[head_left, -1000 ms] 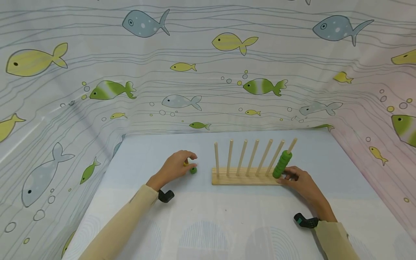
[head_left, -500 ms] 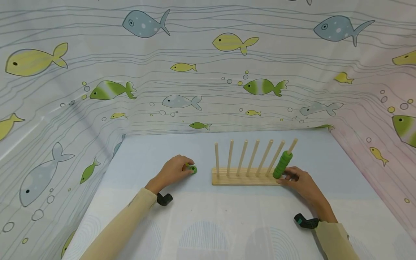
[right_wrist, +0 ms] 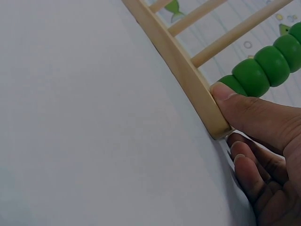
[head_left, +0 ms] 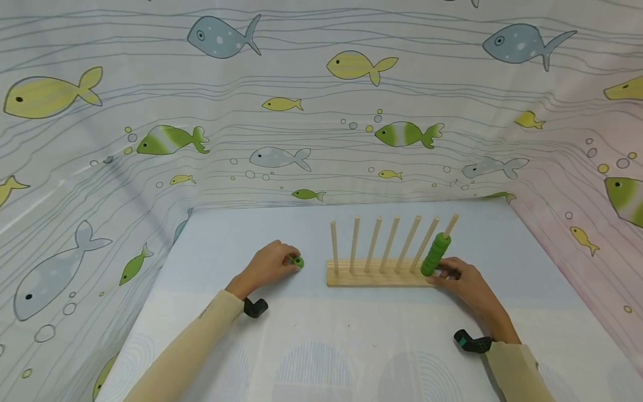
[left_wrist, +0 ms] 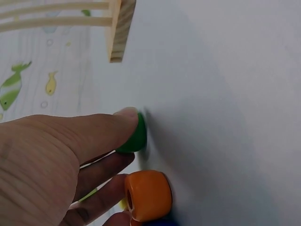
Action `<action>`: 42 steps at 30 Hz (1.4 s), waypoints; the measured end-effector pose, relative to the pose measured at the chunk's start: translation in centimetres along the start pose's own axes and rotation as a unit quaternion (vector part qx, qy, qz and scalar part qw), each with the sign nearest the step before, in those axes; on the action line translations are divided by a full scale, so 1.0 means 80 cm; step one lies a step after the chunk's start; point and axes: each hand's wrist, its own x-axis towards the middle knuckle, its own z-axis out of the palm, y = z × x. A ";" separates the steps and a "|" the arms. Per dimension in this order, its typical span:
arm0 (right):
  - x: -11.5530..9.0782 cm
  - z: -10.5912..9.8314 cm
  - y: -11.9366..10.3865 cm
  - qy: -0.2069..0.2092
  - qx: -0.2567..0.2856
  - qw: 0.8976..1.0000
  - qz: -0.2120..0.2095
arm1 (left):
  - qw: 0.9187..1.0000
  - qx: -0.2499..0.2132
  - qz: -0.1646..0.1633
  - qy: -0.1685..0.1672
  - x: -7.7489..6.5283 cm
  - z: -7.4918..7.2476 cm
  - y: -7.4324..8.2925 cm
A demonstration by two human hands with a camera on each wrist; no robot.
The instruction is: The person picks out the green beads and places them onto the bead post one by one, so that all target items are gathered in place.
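Observation:
A green wooden bead with a hole sits between the thumb and fingers of my left hand, which pinches it low over the table. Seen from the left wrist, an orange bead lies against the other fingers, and part of a blue piece shows below it. To the right stands a wooden peg rack with a row of upright pegs. Green beads are stacked on its rightmost peg. My right hand holds the rack's right end, thumb on the base, fingers curled by the corner.
The other pegs carry no beads. A pale table cover with faint arch prints lies under everything. Fish-printed curtain rises behind the table and on both sides. Each wrist wears a small black camera.
My left hand has moved down slightly and closed its thumb and fingers on the green bead, which turned its hole toward the head camera. The right hand and the rack have stayed in place.

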 end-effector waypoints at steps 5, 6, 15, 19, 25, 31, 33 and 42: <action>0.002 0.001 0.001 -0.002 0.001 1.000 -0.002 | 1.000 0.008 0.004 -0.001 0.000 0.002 0.000; 0.002 0.001 0.001 -0.002 0.001 1.000 -0.002 | 1.000 0.009 0.006 -0.001 0.000 0.002 0.000; 0.001 0.001 0.002 -0.003 0.005 1.000 -0.009 | 1.000 0.011 0.006 -0.001 -0.002 0.001 0.001; 0.001 0.002 0.002 -0.003 0.003 1.000 -0.007 | 1.000 0.010 0.000 0.003 -0.004 0.001 0.001; 0.001 0.001 0.001 -0.003 -0.002 1.000 -0.005 | 1.000 0.002 -0.007 0.013 -0.006 -0.002 0.000; 0.000 0.001 0.001 -0.002 -0.004 1.000 -0.001 | 1.000 0.010 -0.006 0.018 -0.006 -0.005 -0.001; -0.001 0.001 0.001 -0.003 -0.005 1.000 0.001 | 1.000 0.010 -0.005 0.020 -0.006 -0.007 0.000; 0.000 0.000 0.001 0.003 -0.006 1.000 -0.004 | 0.999 0.003 0.001 0.045 -0.007 -0.018 0.006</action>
